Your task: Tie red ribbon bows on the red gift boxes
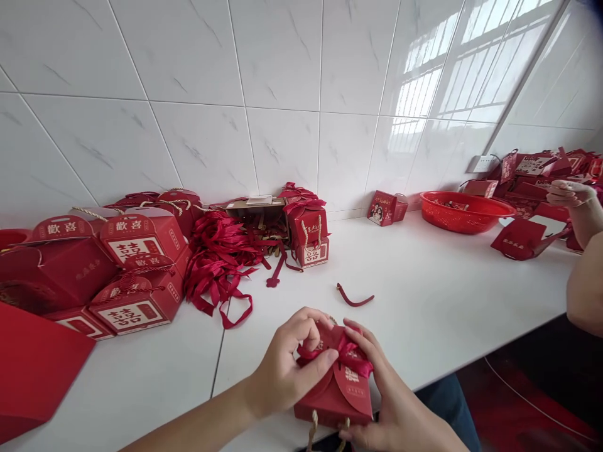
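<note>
A red gift box (336, 402) with rope handles sits at the table's front edge, tilted toward me. Across its top is a dark pink ribbon bow (355, 359). My left hand (294, 361) is on the bow's left side, thumb and curled fingers closed on the ribbon. Wrapped round the box's right side is my right hand (384, 370), its fingers over the top by the bow and its thumb low near a handle. Just beyond lies a short dark red strap (354, 298). A pile of red ribbons (219, 254) is farther back on the left.
Several red boxes (134, 248) are stacked at left beside a plain red panel (38, 370). By the wall stand an open carton (257, 213), a decorated box (311, 232) and another box (387, 208). Right of them are a red plastic basin (464, 216) and a co-worker's hand (571, 193).
</note>
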The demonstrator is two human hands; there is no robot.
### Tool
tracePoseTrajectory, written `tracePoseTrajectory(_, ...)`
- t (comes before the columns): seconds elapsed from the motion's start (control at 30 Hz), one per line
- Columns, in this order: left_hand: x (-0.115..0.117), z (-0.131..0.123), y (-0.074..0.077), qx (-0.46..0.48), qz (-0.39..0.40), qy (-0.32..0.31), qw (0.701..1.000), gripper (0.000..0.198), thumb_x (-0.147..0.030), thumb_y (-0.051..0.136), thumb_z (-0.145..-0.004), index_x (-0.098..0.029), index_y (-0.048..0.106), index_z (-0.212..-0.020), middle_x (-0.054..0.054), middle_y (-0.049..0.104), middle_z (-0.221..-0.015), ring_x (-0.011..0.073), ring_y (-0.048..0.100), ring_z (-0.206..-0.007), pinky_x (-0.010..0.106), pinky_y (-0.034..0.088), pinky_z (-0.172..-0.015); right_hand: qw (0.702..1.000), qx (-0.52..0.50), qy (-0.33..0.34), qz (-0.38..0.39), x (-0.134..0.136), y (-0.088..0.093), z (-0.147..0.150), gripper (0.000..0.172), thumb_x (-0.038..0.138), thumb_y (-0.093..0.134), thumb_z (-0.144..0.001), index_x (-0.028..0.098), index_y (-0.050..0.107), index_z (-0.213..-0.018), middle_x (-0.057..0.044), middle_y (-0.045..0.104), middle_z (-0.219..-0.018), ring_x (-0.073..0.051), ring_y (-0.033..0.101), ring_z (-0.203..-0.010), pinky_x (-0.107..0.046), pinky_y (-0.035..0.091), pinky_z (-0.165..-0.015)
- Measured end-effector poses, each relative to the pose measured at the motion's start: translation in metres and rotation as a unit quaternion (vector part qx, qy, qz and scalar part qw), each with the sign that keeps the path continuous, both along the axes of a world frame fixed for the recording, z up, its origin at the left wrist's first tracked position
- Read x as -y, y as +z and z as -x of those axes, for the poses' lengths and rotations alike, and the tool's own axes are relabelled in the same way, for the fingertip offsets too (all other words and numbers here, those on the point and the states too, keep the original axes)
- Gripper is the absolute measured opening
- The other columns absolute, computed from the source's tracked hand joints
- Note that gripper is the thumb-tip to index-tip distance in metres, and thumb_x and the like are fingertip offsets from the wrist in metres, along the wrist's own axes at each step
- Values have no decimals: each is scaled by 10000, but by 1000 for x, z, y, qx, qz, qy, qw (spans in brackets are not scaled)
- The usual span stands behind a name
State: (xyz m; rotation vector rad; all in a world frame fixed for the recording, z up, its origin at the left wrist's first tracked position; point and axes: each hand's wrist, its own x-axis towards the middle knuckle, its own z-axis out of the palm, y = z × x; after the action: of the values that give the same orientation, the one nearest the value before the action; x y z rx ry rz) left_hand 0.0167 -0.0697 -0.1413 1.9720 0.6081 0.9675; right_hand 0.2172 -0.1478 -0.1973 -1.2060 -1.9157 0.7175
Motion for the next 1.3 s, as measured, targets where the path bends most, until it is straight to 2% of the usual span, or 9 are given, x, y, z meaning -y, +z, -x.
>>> tracePoseTrajectory(0.07, 6, 1, -3, -2, -1, -12, 1000, 112, -194, 542, -853, -221, 443, -900, 98, 517, -1216, 229, 509, -1174, 376, 429, -986, 1000, 14, -1, 7, 9, -3, -13, 1058, 410, 794, -630, 263, 170, -1471, -163, 151, -1536, -333, 173, -1423, -471, 309, -1101)
tracePoseTrajectory(0.13, 7, 0, -8, 3, 0, -18, 1000, 259, -212, 511, -875, -246, 410, -1111, 111, 431, -1347, 245, 403, -1296, 427, 350, -1079, 999, 32, -19, 12, 14, -6, -37, 1029, 429, 789, -629, 266, 204, -1459, -159, 227, -1517, -338, 231, -1406, -472, 323, -1094)
tracePoseTrajectory(0.23, 1, -3, -19, -19, 20, -3, 1000, 311, -238, 469, -902, -257, 372, -1197, 118, 412, -1377, 247, 336, -1350, 462, 292, -1124, 986, 47, -160, -4, 6, -13, -78, 933, 482, 689, -722, 246, 176, -1464, -157, 301, -1482, -328, 334, -1361, -481, 330, -1082)
tracePoseTrajectory(0.33, -7, -7, -33, -101, 40, 23, 994, 351, -240, 489, -886, -264, 390, -1222, 120, 384, -1418, 267, 338, -1351, 485, 342, -1092, 882, 106, -457, -44, -20, -25, -107, 1067, 577, 599, -747, 99, 1, -1489, -249, 178, -1505, -400, 246, -1377, -532, 302, -1068)
tracePoseTrajectory(0.4, -9, -9, -41, -159, 20, 5, 987, 335, -207, 507, -853, -261, 456, -1179, 109, 394, -1422, 276, 358, -1338, 486, 372, -1071, 826, 183, -532, 17, -37, -33, -115, 1070, 630, 509, -775, 18, -12, -1482, -291, 205, -1485, -448, 235, -1362, -569, 269, -1061)
tracePoseTrajectory(0.6, -7, -13, -48, -290, -89, -75, 950, 319, -141, 530, -776, -244, 572, -1076, 94, 524, -1324, 322, 353, -1330, 610, 225, -1106, 801, 314, -486, 154, -47, -41, -117, 771, 649, 309, -850, 144, 378, -1430, -167, 309, -1496, -418, 205, -1386, -539, 200, -1099)
tracePoseTrajectory(1.03, -5, -15, -55, -294, -133, -70, 944, 465, -146, 511, -797, -303, 541, -1234, 77, 502, -1329, 326, 374, -1306, 602, 215, -1113, 777, 372, -488, 141, -51, -53, -114, 714, 553, 292, -888, 92, 361, -1429, -240, 304, -1475, -466, 231, -1361, -612, 222, -1044)
tracePoseTrajectory(1.17, -7, -23, -62, -315, -158, -62, 934, 521, -143, 559, -735, -279, 531, -1237, 98, 523, -1277, 348, 411, -1248, 626, 243, -1083, 839, 381, -378, 91, -72, -49, -85, 565, 385, 267, -930, 135, 371, -1426, -203, 310, -1487, -452, 220, -1371, -644, 209, -1033)
tracePoseTrajectory(1.3, -12, -25, -72, -309, -185, -64, 931, 521, -146, 612, -668, -270, 556, -1171, 103, 548, -1231, 367, 442, -1194, 631, 289, -1043, 903, 292, -311, 35, -119, -40, -52, 590, 350, 268, -937, 167, 182, -1491, -173, 197, -1541, -394, 175, -1404, -637, 218, -1047)
